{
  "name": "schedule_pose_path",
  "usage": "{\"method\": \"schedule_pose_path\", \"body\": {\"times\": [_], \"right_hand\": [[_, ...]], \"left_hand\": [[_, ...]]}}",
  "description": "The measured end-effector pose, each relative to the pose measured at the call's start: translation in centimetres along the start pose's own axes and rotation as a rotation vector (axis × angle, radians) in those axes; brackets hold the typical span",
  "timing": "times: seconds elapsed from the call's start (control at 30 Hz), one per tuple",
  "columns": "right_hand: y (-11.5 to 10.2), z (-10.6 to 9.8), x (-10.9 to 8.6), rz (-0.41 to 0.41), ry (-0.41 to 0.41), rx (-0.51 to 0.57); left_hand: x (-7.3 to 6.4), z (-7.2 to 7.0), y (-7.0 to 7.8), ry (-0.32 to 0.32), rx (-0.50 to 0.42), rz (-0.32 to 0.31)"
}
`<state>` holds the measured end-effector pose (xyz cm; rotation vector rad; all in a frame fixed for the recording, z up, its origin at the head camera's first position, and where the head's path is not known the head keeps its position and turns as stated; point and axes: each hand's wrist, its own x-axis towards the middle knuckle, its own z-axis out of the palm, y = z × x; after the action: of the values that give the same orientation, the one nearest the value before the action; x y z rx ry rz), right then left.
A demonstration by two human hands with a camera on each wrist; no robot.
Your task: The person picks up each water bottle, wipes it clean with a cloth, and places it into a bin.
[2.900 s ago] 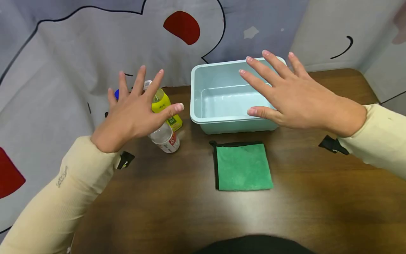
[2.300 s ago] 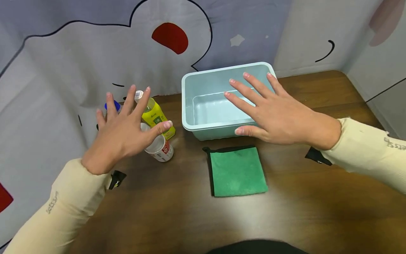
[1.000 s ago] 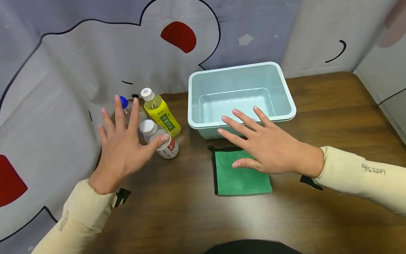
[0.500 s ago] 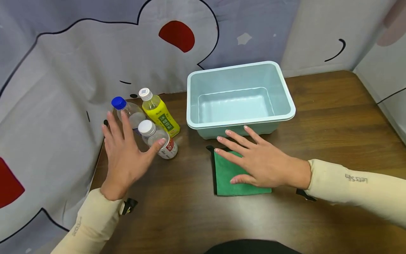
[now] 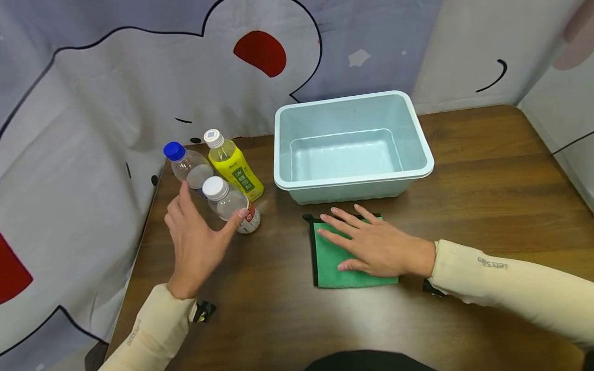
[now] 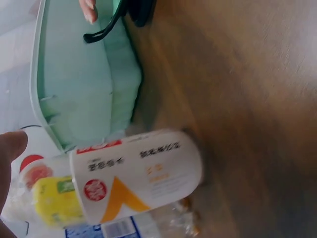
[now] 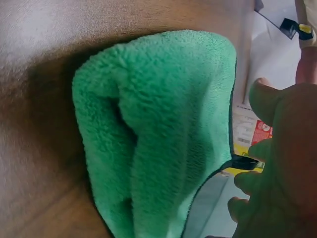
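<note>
My left hand [image 5: 197, 245] is beside a clear bottle with a white cap [image 5: 229, 202], thumb and index finger spread apart on its near side. In the left wrist view, the bottle's white label [image 6: 143, 173] faces the camera and the thumb [image 6: 11, 148] stands off from it. Over the folded green cloth [image 5: 331, 268] is my right hand [image 5: 371, 247], fingers spread. The right wrist view has the fluffy cloth [image 7: 173, 114] lying on the table, with a gap to the hand [image 7: 290, 153]. Neither hand holds anything.
Behind the white-capped bottle stand a blue-capped clear bottle [image 5: 187, 166] and a yellow-labelled bottle [image 5: 238, 172]. A pale blue-green plastic bin [image 5: 357, 181] sits at the back of the wooden table [image 5: 278, 319]. A printed curtain [image 5: 116, 103] hangs behind.
Both hands have come down toward the table from over the bottles and bin. The left is now at the white-capped bottle, its fingers drawn closer together; the right is over the cloth.
</note>
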<state>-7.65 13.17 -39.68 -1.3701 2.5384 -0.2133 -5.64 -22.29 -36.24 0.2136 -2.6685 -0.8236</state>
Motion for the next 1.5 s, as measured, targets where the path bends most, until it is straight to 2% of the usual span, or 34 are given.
{"method": "schedule_pose_path", "body": {"times": [0.1, 0.3, 0.53, 0.67, 0.87, 1.2, 1.33, 1.5], "right_hand": [[0.1, 0.6, 0.3, 0.005, -0.035, 0.029], [0.1, 1.3, 0.5, 0.04, -0.1, 0.074], [-0.1, 1.9, 0.8, 0.07, -0.1, 0.101], [-0.4, 2.5, 1.0, 0.093, -0.083, 0.079], [-0.6, 3.2, 1.3, 0.11, -0.01, 0.052], [-0.5, 3.9, 1.4, 0.096, 0.128, 0.087], [-0.4, 4.3, 1.5, 0.058, 0.224, 0.091], [-0.3, 4.9, 1.5, 0.017, 0.383, 0.087]], "left_hand": [[-0.2, 0.7, -0.3, 0.023, -0.061, 0.006], [-0.3, 1.8, -0.4, 0.015, -0.139, -0.021], [-0.1, 2.7, -0.1, -0.003, -0.179, -0.063], [-0.1, 3.1, -0.2, 0.022, -0.181, -0.064], [0.0, 3.3, -0.4, 0.056, -0.166, -0.066], [0.2, 3.4, -0.6, 0.07, -0.14, -0.047], [0.2, 3.4, -0.6, 0.073, -0.134, -0.049], [0.1, 3.3, -0.6, 0.074, -0.134, -0.049]]}}
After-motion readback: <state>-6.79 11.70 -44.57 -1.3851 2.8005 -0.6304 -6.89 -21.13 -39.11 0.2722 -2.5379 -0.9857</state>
